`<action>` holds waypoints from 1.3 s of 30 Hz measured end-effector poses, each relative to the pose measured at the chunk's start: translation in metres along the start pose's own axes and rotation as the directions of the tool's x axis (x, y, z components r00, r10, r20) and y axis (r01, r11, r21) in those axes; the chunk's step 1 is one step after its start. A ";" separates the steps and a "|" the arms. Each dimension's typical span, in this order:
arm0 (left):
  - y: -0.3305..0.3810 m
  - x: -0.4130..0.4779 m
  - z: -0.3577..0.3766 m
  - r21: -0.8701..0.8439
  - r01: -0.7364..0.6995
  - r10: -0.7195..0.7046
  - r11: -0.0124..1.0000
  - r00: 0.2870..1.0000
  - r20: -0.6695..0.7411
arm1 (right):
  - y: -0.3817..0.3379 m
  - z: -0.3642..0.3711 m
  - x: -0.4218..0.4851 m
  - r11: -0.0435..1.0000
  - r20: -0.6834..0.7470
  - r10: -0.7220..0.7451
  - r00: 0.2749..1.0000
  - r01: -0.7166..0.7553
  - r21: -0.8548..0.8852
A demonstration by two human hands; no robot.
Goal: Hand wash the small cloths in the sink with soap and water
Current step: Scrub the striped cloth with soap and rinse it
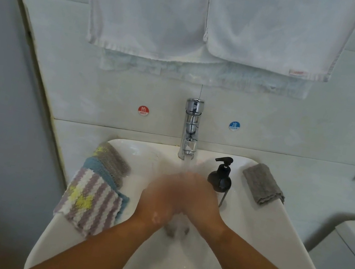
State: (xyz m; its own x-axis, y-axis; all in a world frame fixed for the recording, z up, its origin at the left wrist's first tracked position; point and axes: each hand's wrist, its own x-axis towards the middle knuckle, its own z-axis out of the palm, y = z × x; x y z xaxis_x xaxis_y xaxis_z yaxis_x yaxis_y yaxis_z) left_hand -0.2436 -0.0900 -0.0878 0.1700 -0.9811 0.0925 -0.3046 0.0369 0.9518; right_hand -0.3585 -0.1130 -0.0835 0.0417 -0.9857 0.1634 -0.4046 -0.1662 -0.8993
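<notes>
Where water runs from chrome faucet (190,129): left hand (159,202) and right hand (200,202) pressed together over white sink (249,230), blurred; finger grip cannot be told, possibly a cloth between. Wall stickers "HOT" (143,110), "COLD" (234,125). Striped cloths (91,199) on left rim; grey cloth (262,183) on right rim, beside black soap dispenser (220,176).

White sink (248,237) — striped cloths (91,197) left rim, grey cloth (262,185) right, soap dispenser (220,177)
</notes>
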 end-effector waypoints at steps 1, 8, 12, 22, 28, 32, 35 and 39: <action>0.000 -0.001 0.000 -0.044 0.017 -0.016 0.999 1.000 0.012 | -0.001 -0.001 -0.001 0.999 0.015 0.003 1.000 -0.004 0.040; 0.003 0.002 -0.010 -0.432 0.132 -0.082 0.892 0.988 0.133 | -0.010 -0.009 -0.005 0.909 0.144 0.053 0.988 -0.107 0.402; -0.005 0.002 -0.005 -0.226 -0.005 0.015 0.974 0.999 0.041 | -0.009 -0.007 -0.011 0.927 0.159 -0.011 0.987 -0.050 0.372; 0.003 -0.002 0.002 -0.012 -0.077 0.077 0.997 0.996 -0.051 | -0.004 0.006 -0.011 0.980 -0.015 -0.072 0.997 0.074 0.186; -0.001 0.006 0.004 0.333 -0.123 0.155 0.935 0.985 -0.074 | -0.005 0.005 -0.004 0.988 -0.059 -0.097 0.994 0.089 -0.130; -0.004 0.005 0.002 0.208 -0.082 0.086 0.975 0.996 -0.009 | 0.002 0.005 -0.004 0.995 -0.025 -0.064 0.998 0.062 -0.075; -0.013 0.005 0.002 -0.069 0.016 -0.009 0.997 0.996 0.087 | 0.005 0.002 -0.002 0.994 0.045 0.054 0.998 -0.057 0.093; -0.008 0.002 -0.003 -0.268 0.098 -0.056 0.958 0.986 0.159 | 0.000 -0.003 -0.002 0.952 0.048 0.115 0.992 -0.123 0.279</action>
State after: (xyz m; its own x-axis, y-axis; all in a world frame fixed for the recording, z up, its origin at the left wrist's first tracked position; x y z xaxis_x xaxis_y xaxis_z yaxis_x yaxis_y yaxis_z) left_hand -0.2380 -0.0922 -0.0942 0.0354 -0.9993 -0.0088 -0.0239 -0.0096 0.9997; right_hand -0.3613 -0.1108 -0.0832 0.0386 -0.9985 0.0397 -0.1359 -0.0446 -0.9897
